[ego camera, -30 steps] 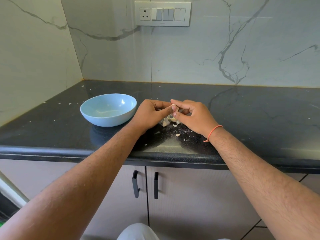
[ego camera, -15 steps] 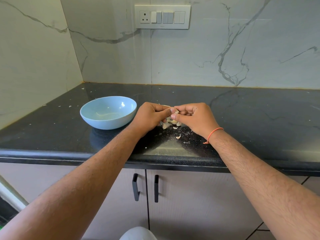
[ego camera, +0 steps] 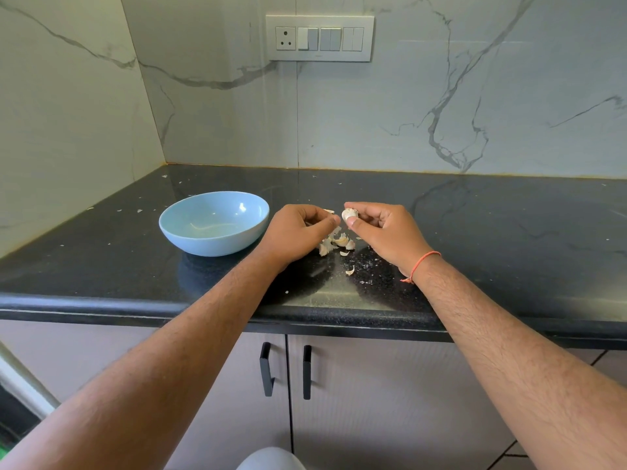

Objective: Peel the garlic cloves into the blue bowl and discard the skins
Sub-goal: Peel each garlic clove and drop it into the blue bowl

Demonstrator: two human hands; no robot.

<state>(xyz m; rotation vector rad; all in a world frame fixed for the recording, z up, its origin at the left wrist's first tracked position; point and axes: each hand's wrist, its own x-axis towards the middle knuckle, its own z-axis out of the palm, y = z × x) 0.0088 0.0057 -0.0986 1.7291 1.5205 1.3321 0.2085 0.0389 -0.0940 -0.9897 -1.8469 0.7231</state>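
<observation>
A pale garlic clove (ego camera: 349,214) is pinched between the thumb and forefinger of my right hand (ego camera: 385,230), just above the black counter. My left hand (ego camera: 295,230) is curled beside it, a small gap apart, and pinches a thin strip of skin (ego camera: 328,211) at its fingertips. Under and between both hands lies a small pile of garlic pieces and skins (ego camera: 334,241). The blue bowl (ego camera: 214,222) stands to the left of my left hand; it looks empty of cloves.
The black granite counter (ego camera: 475,239) runs to marble walls at the back and left. Small skin flakes (ego camera: 350,271) dot the counter near its front edge. A switch plate (ego camera: 319,38) is on the back wall. Cabinet doors with black handles (ego camera: 286,371) are below.
My hands have drawn slightly apart. The clove, which was hidden between the fingertips of both hands, now shows in my right hand alone, and my left holds a bit of skin.
</observation>
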